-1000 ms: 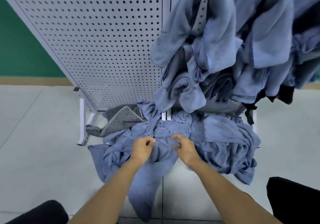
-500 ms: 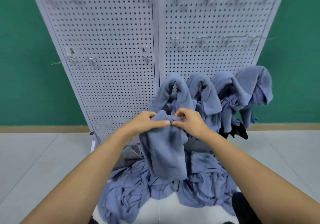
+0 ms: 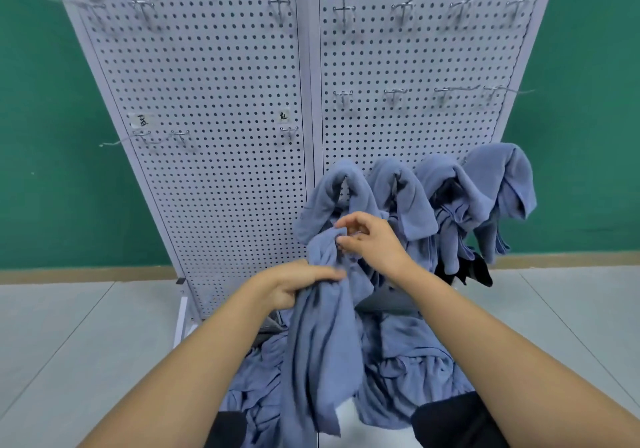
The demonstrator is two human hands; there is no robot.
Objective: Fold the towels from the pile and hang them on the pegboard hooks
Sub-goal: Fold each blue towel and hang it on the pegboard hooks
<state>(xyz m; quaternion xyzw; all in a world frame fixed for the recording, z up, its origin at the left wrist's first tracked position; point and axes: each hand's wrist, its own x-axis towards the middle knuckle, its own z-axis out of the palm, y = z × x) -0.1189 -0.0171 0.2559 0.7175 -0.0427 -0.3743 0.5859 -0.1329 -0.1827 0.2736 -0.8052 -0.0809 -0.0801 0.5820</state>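
Towel (image 3: 322,343) is out of the floor pile (image 3: 398,361) now and held up in front of the pegboard (image 3: 225,136), hanging from both hands. Left hand (image 3: 294,285) has slid down off the top edge and grips the bunched middle; right hand (image 3: 370,240) pinches the top edge, fingers curled. Reads as pick done, fold just starting, hang pending; free hooks (image 3: 343,96) sit above the hung towels (image 3: 415,188).

A pale grey tiled floor (image 3: 69,343) bears a heap of blue towels (image 3: 412,364). The white pegboard stand (image 3: 214,188) stands behind it.
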